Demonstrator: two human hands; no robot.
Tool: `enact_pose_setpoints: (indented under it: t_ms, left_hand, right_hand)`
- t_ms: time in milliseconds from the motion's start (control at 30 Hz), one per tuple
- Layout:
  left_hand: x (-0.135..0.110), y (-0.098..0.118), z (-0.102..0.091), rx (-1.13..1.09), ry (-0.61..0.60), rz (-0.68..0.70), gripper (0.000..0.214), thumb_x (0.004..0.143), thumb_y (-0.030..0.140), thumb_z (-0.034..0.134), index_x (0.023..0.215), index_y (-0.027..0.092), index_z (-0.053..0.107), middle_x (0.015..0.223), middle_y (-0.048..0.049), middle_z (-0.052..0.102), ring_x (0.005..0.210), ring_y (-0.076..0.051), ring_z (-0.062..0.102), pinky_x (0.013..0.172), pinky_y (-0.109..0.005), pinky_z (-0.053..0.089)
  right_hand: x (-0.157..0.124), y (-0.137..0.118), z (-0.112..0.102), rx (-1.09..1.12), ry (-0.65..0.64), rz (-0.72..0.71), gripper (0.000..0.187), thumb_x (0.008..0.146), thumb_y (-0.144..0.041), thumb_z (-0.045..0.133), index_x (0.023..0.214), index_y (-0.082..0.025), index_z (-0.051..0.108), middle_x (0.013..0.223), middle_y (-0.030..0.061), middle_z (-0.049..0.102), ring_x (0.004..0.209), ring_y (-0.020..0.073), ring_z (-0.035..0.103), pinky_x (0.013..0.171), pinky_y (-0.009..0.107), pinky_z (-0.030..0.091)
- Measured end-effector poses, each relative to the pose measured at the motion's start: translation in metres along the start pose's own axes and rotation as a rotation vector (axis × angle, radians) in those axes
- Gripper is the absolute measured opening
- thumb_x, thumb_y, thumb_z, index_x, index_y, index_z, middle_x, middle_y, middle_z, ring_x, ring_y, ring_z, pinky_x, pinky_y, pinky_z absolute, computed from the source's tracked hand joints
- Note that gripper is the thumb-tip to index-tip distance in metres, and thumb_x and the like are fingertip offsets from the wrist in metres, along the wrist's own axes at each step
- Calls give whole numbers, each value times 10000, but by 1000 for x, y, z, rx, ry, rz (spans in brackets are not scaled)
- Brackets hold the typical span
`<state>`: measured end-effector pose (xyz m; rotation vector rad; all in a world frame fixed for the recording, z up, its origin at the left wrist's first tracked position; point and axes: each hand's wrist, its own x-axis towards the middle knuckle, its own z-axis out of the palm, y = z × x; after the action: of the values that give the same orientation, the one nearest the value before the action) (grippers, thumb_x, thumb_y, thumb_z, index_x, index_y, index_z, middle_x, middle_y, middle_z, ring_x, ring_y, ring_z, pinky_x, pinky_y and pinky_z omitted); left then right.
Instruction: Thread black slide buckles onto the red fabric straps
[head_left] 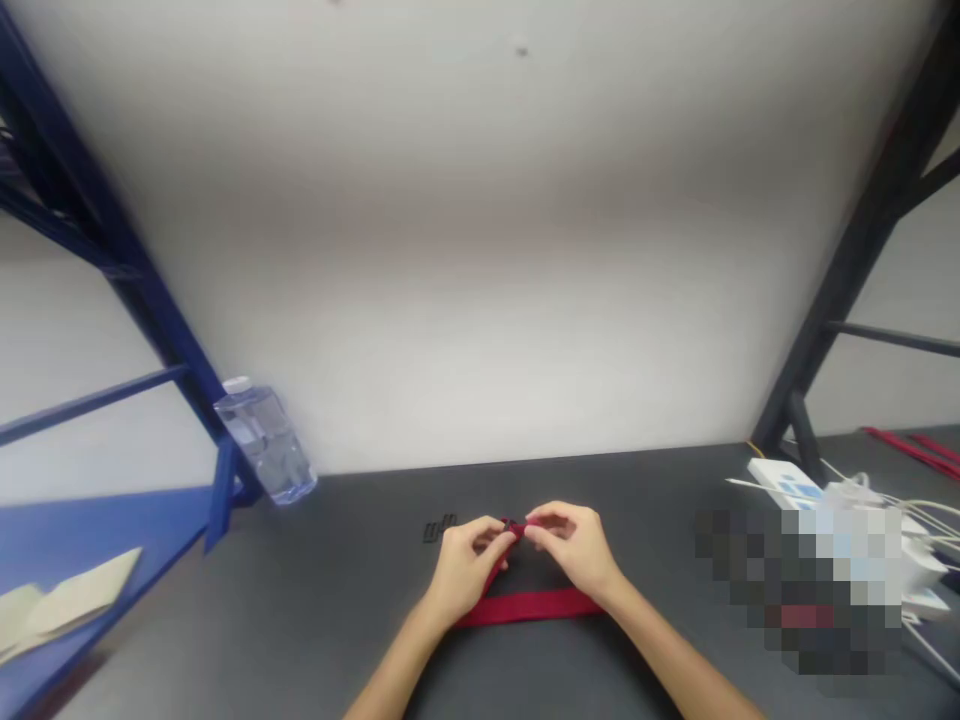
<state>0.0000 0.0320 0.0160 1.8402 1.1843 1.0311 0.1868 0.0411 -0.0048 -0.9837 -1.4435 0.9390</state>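
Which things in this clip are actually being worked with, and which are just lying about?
In use: left hand, right hand, red webbing strap.

Lying about: small black pieces, clear plastic water bottle, white box with cables, red strips, beige papers.

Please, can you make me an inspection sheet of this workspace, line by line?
surface: dark grey table top.
job's things: red webbing strap in a loop; small black pieces beside the left hand.
clutter: tilted clear water bottle at far left; red strips far right.
grippers: left hand and right hand both pinch the strap.
cables: white cables by a white box, partly pixelated.
surroundings: blue shelf frame, black frame, white wall.
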Motion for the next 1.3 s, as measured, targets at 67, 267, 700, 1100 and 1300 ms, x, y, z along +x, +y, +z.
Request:
enact_pose_setpoints:
  t_ms: [67, 267, 700, 1100, 1300]
  left_hand:
    - [1, -1, -1, -8, 17, -15, 314, 871, 436, 574, 843, 145, 688, 675, -40, 690, 585, -173, 650, 589, -251, 493]
    - [0, -1, 1, -22, -9, -22, 305, 853, 434, 595, 817, 146, 690, 688, -45, 698, 579, -171, 649, 575, -250, 493]
    - [-2, 3, 4, -36, -39, -31, 303, 864, 425, 581, 842, 145, 694, 695, -40, 690, 546, -153, 629, 548, -237, 488]
    - [-3, 4, 6, -16, -25, -24, 266, 873, 404, 565, 830, 162, 668, 670, -13, 661, 519, -140, 613, 529, -224, 468]
    - [-4, 7, 6, 0, -33, 2, 255, 899, 378, 532, 839, 163, 654, 663, -5, 639, 528, -134, 603, 539, -218, 456]
  right_hand:
    - [0, -1, -2, 5, 24, -15, 169, 770, -324, 711, 838, -170, 724, 783, 61, 722, 700, 207, 682, 617, 293, 560]
    - [0, -4, -2, -121, 71, -129, 86, 743, -279, 736, 757, -195, 747, 774, 59, 725, 718, 210, 680, 671, 309, 554]
    - [-4, -11, 1, -123, -13, -140, 116, 798, -270, 680, 804, -213, 781, 794, 66, 750, 720, 220, 697, 681, 318, 568]
    - [-4, -10, -1, -214, -22, -226, 132, 817, -209, 653, 812, -245, 780, 794, 48, 747, 735, 213, 688, 707, 320, 545]
    - [-4, -9, -2, -212, -12, -211, 130, 812, -209, 661, 785, -242, 783, 773, 42, 752, 713, 214, 692, 694, 317, 541]
